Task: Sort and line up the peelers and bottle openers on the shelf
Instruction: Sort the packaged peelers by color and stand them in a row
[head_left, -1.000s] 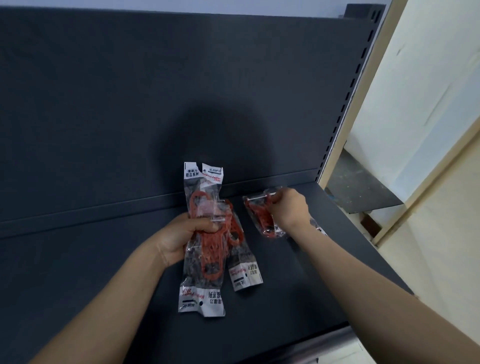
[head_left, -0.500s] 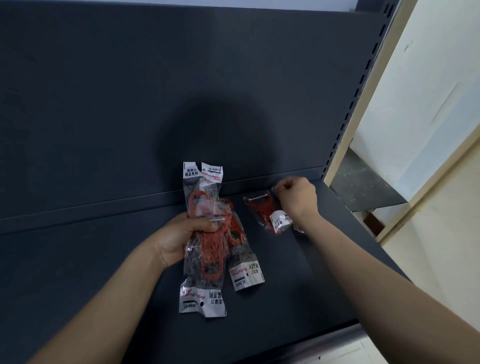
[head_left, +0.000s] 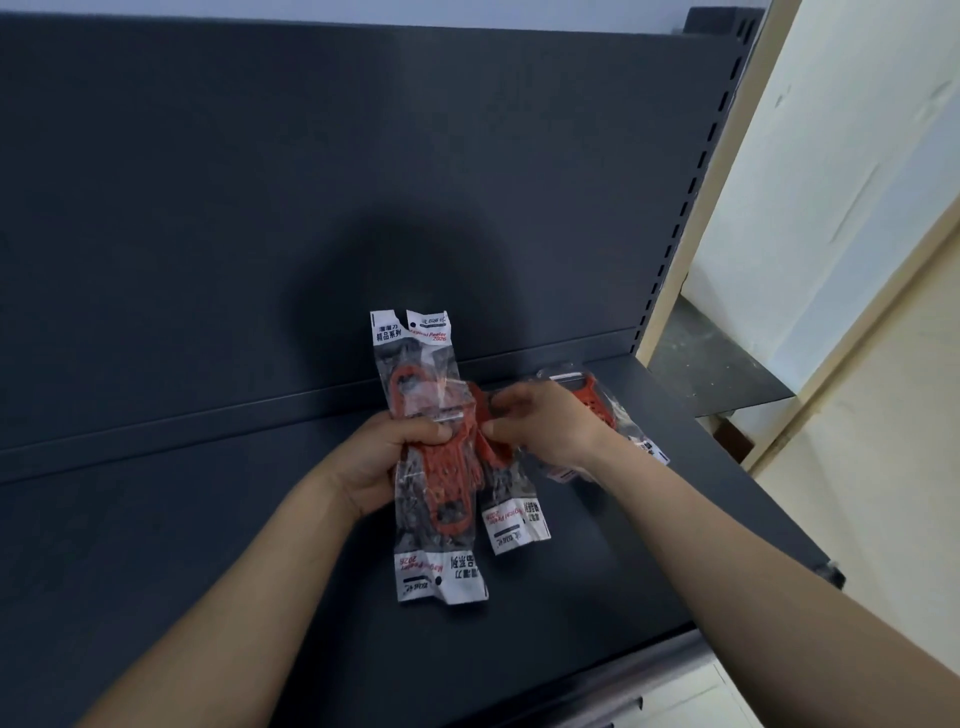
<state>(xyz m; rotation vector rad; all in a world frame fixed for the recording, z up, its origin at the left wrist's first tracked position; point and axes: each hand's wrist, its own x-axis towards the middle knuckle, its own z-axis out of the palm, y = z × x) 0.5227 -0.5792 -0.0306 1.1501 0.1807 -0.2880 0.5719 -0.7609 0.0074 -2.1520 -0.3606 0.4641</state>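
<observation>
My left hand (head_left: 387, 457) grips a bunch of red peelers in clear plastic bags (head_left: 431, 467) above the dark shelf (head_left: 208, 545); white printed labels show at the top and bottom of the bunch. My right hand (head_left: 545, 426) has come up against the bunch and pinches one of its bags (head_left: 511, 514) at the red peeler. Behind my right wrist lies another bagged red peeler (head_left: 592, 400) on the shelf near the back right corner, partly hidden by the hand.
The shelf's dark back panel (head_left: 363, 182) rises behind. A slotted upright (head_left: 691, 197) bounds the shelf on the right, with a wooden post (head_left: 727, 171) and pale wall beyond. The shelf's front edge (head_left: 597, 686) runs near the bottom.
My right hand left the bagged peeler at the back right of the shelf and moved left to the bunch held in my left hand, closing on one of its bags.
</observation>
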